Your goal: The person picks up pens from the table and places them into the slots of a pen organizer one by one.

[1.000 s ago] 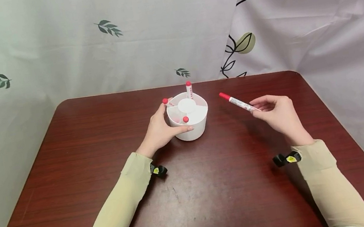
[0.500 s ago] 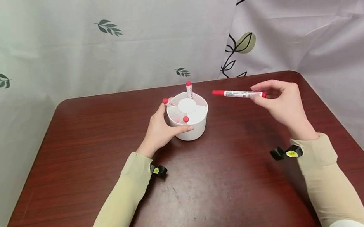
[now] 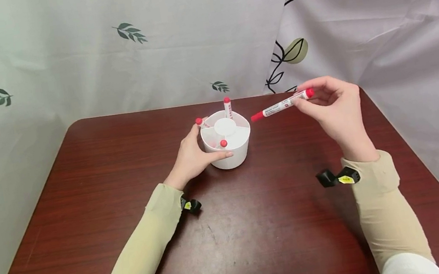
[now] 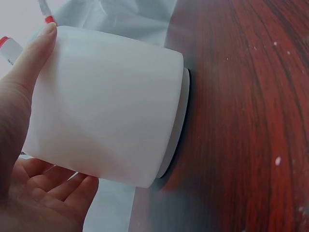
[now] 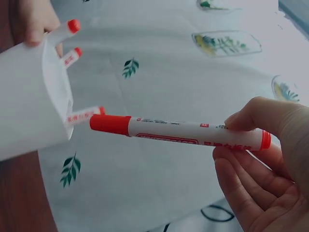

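A white round pen holder [image 3: 236, 156] with inner dividers stands upright on the table. My left hand [image 3: 192, 160] grips it from the left, thumb across the front wall; in the left wrist view the fingers [image 4: 63, 186] reach below its far side. Three red-capped markers stick out: a back marker [image 3: 228, 108], a left marker [image 3: 202, 123] leaning on the rim and a front marker [image 3: 224, 144]. To the right, my right hand [image 3: 339, 114] pinches another marker [image 3: 279, 107] near its rear end. Its red cap points left and slightly down, just right of the holder's rim, apart from it.
The dark red-brown wooden table [image 3: 234, 239] extends around the holder. Behind it hangs a pale curtain [image 3: 174, 63] with leaf prints, close to the table's back edge. Black wrist cameras sit below the left cuff [image 3: 191, 206] and the right cuff [image 3: 338, 177].
My right hand has risen, and its marker has swung from cap-up to cap-down, the cap moving left toward the holder. The left hand and holder have stayed in place.
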{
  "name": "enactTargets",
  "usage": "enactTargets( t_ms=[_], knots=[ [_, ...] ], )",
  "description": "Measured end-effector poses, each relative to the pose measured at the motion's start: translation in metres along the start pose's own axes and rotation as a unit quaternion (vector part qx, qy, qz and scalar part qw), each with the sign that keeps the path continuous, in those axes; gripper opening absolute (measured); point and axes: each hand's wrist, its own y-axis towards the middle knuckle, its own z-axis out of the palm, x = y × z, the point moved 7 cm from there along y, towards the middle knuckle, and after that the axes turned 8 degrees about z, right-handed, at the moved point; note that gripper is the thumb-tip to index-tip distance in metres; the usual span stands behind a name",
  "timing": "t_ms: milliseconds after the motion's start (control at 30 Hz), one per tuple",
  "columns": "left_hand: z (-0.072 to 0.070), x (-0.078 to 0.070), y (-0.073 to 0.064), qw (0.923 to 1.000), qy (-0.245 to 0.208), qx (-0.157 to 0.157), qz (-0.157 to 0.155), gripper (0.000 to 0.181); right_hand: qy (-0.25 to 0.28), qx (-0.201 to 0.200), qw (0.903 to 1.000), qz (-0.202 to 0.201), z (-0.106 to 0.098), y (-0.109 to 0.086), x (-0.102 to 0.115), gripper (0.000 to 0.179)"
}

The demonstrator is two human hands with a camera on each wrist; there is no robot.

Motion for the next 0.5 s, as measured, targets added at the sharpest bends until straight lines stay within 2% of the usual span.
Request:
enactTargets(
  t_ms=[133, 267, 400, 500],
  knots=[
    [0.0, 0.001, 0.0, 1.0, 0.002, 0.002, -0.002, 0.101, 0.029, 0.016, 0.9994, -0.008, 0.01, 0.003, 0.009, 0.026],
    [0.0, 0.0, 0.0, 1.0, 0.0, 0.005, -0.003, 0.101, 0.033, 0.036, 0.9987, -0.013, 0.021, 0.003, 0.014, 0.026],
    [0.0, 0.0, 0.0, 1.0, -0.003, 0.006, -0.004, 0.101, 0.014, 0.058, 0.9982, -0.012, 0.032, 0.0, 0.016, 0.024],
    [0.0, 0.0, 0.0, 1.0, -0.003, 0.006, -0.004, 0.101, -0.019, 0.076, 0.9969, -0.011, 0.043, -0.004, 0.02, 0.022]
  ],
)
